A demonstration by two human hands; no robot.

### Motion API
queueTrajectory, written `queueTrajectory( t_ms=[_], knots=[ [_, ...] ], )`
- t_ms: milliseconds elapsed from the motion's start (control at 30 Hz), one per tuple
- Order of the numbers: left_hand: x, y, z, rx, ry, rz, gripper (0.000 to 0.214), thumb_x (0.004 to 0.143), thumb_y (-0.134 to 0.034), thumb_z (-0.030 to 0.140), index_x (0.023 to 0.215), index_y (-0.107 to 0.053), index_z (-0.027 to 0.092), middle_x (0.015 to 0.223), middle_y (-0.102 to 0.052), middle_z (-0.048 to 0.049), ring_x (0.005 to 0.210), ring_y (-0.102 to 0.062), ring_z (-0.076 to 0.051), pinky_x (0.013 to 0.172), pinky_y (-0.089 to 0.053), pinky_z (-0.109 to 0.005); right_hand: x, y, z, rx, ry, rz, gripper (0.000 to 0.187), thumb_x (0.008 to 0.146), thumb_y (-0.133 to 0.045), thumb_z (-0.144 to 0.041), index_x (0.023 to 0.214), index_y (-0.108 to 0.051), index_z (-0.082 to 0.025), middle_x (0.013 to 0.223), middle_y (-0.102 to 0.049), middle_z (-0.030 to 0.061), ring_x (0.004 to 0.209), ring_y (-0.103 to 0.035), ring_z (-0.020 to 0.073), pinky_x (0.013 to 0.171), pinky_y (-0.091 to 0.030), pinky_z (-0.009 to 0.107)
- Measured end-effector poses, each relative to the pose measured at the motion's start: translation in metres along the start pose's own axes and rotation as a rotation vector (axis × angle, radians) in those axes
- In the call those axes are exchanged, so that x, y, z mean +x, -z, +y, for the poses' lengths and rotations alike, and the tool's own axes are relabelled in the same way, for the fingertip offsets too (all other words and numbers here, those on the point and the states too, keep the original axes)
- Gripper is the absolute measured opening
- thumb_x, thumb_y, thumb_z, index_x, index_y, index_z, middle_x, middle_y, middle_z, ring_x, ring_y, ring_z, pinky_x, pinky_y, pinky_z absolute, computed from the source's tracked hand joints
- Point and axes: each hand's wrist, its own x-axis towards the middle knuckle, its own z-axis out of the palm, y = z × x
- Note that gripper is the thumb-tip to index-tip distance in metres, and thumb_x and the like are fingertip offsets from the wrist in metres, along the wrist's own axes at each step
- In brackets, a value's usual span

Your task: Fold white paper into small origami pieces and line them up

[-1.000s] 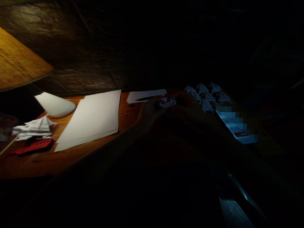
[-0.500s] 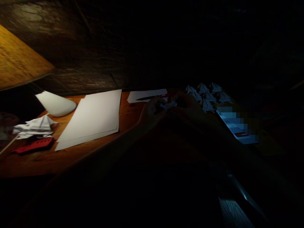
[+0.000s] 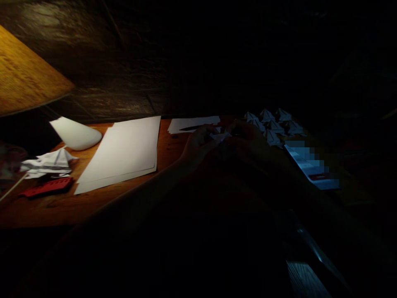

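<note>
Between my two hands is a small folded piece of white paper [image 3: 219, 136], held above the wooden table [image 3: 173, 155]. My left hand [image 3: 200, 142] closes its fingers on the paper's left side. On the other side my right hand [image 3: 246, 138] grips it, mostly lost in shadow. The paper's exact folded shape is too dark to make out. Just beyond my hands lie a few white sheets [image 3: 194, 122] with a dark-bladed knife [image 3: 190, 128] across them. Several folded paper figures [image 3: 273, 127] stand close together to the right of my right hand.
A stack of large white sheets [image 3: 124, 149] lies left of my hands. Farther left are a lamp with a yellow shade [image 3: 29, 74] and white base [image 3: 76, 134], a folded paper piece [image 3: 54, 161] and a red object [image 3: 48, 187]. A lit screen [image 3: 305, 161] lies at right.
The folded paper has shifted shape slightly between my fingers, its edges now standing a little differently. Both hands keep their hold. The whole view has moved a little.
</note>
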Motion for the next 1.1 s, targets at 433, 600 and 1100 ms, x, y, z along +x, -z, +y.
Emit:
queueTrajectory(
  t_ms=[433,600,1100],
  knots=[
    [-0.0011,-0.0033,0.0031,-0.091,0.061,0.003,0.021,0.074,-0.077,0.027,0.092,-0.067,0.022,0.088,-0.066,0.0003,0.082,-0.061,-0.016,0.072,-0.051,-0.027,-0.0031,0.0019,-0.0055,-0.105,0.180,-0.074,0.008,0.083,-0.072,-0.025,0.089,-0.074,-0.022,0.095,-0.072,0.0037,0.091,-0.066,0.0215,0.081,-0.052,0.036],
    [-0.0008,-0.0042,0.0015,-0.115,0.062,-0.025,0.019,0.077,-0.076,0.027,0.092,-0.065,0.022,0.085,-0.064,0.0003,0.080,-0.059,-0.015,0.069,-0.049,-0.026,-0.0040,0.0014,-0.0061,-0.141,0.162,-0.073,0.010,0.084,-0.074,-0.029,0.091,-0.077,-0.022,0.096,-0.074,0.0042,0.091,-0.068,0.0209,0.082,-0.053,0.036],
    [-0.0036,-0.0047,-0.0013,-0.091,0.074,-0.041,0.024,0.072,-0.073,0.022,0.094,-0.062,0.021,0.087,-0.061,0.0017,0.080,-0.055,-0.014,0.069,-0.043,-0.025,-0.0030,0.0005,0.0036,-0.173,0.246,-0.098,0.014,0.080,-0.066,-0.018,0.094,-0.067,-0.021,0.095,-0.067,0.0028,0.089,-0.062,0.0206,0.079,-0.049,0.034]
  ],
)
